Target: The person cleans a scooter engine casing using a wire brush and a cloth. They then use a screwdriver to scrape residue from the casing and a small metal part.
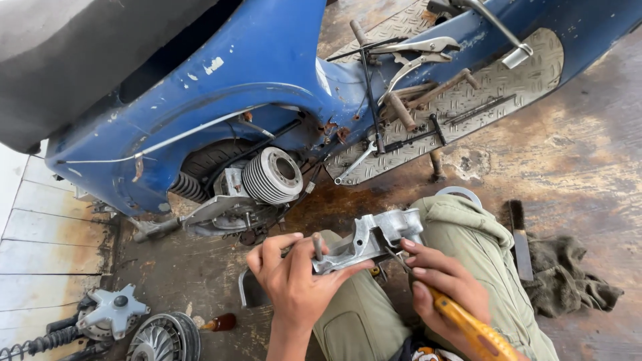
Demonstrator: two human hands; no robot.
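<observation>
So the person's got a grey cast metal engine part (371, 239) pulled off the blue scooter (267, 73) and is working on it over their lap; left hand (294, 277) is wrapped around the near end of it, fingers closed tight on the casting; right hand (445, 287) is closed around a yellow-handled tool (471, 327), looks like a screwdriver, with the tip poked up against the part's underside near the middle.

Looks like the picking-or-prying stage to me, scraping something out or working a fastener; the tip itself is half hidden by the fingers so can't say which; the next move probably wants the left hand holding the casting dead steady while the right puts controlled pressure on the tip, since a slip goes straight at the left-hand fingers.

The part's long axis runs roughly left to right, tilted up toward the right; its bulkier end points at the knee (461, 214), the thinner end at the left palm; it sits just above the thighs, in front of the exposed finned cylinder (271, 175).
</observation>
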